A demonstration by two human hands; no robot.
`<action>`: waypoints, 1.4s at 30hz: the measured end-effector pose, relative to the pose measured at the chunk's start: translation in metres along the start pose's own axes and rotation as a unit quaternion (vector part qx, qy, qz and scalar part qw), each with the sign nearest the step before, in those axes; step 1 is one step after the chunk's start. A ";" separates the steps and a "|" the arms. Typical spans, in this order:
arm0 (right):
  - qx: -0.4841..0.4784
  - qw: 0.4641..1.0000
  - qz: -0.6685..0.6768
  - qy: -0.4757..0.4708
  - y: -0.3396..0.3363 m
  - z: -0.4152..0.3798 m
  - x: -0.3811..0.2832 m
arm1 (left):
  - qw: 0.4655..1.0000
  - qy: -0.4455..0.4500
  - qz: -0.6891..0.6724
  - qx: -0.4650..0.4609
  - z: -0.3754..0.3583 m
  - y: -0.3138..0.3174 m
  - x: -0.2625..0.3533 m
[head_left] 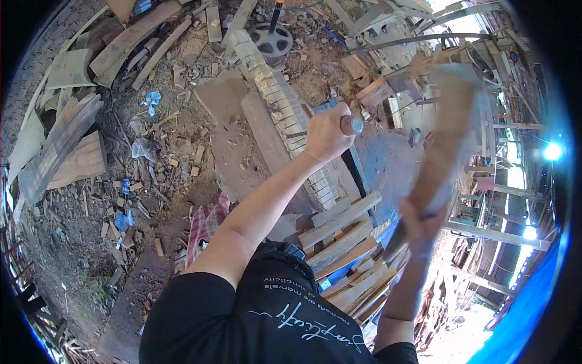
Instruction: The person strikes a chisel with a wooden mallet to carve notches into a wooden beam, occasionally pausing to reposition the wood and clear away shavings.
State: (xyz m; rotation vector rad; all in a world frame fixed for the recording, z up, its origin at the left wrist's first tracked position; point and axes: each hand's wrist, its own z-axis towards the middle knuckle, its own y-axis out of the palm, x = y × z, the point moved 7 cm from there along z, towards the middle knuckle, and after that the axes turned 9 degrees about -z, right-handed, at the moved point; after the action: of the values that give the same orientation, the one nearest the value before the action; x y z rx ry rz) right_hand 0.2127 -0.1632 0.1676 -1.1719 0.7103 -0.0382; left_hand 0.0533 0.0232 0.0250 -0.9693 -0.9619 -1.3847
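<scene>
The chisel point(351, 125) is gripped in the closed left hand point(326, 134), above the beam point(268, 82). Notches are already cut along much of it; what is left cannot be told. The blurred mallet point(447, 136) is clasped in the right hand point(421, 223).

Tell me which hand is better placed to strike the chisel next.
Right, most likely: the right hand grips the blurred wooden mallet, and the butt of the chisel points toward that side. The left hand is busy holding the chisel at the notched beam.
</scene>
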 end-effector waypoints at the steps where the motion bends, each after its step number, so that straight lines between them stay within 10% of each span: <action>1: 0.045 0.981 0.163 -0.096 -0.018 0.006 -0.016 | 1.000 -0.003 -0.010 -0.004 -0.002 0.000 -0.001; 3: 0.028 0.968 0.152 -0.198 -0.044 0.012 -0.061 | 1.000 -0.003 -0.009 -0.006 -0.003 0.000 -0.001; 6: 0.068 0.983 0.161 -0.059 0.008 0.003 -0.003 | 1.000 0.005 -0.014 -0.003 -0.002 -0.003 -0.001; 9: -0.145 0.987 -0.050 -0.037 0.091 -0.011 0.013 | 1.000 0.010 -0.011 -0.014 -0.012 -0.003 0.000; 13: -0.125 0.977 0.111 0.130 0.042 -0.005 -0.001 | 1.000 0.014 0.004 -0.003 -0.006 -0.005 0.000; 16: 0.120 0.971 0.201 -0.044 -0.023 0.001 -0.040 | 1.000 0.002 0.000 -0.006 -0.005 0.000 -0.001; 19: 0.123 0.964 0.211 -0.108 -0.028 -0.002 -0.040 | 1.000 -0.005 -0.012 -0.013 -0.004 0.000 -0.002; 23: -0.178 0.977 -0.120 -0.005 0.091 -0.023 -0.016 | 0.999 0.012 -0.028 -0.010 -0.013 -0.002 0.000; 34: 0.124 0.968 0.194 -0.098 -0.006 -0.009 -0.039 | 0.999 -0.008 -0.018 -0.028 -0.009 -0.001 -0.006; 37: -0.110 0.979 -0.155 -0.077 0.088 -0.024 -0.021 | 0.999 -0.010 -0.036 -0.036 -0.013 -0.004 -0.009; 42: -0.106 0.986 0.120 0.055 0.069 -0.022 0.001 | 0.999 0.008 -0.045 -0.014 -0.015 -0.002 -0.019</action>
State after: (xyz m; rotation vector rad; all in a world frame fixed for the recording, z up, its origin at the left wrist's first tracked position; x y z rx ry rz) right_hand 0.1795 -0.1528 0.1037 -1.2854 0.9673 0.1796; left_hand 0.0517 0.0151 0.0020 -0.9437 -0.9862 -1.4838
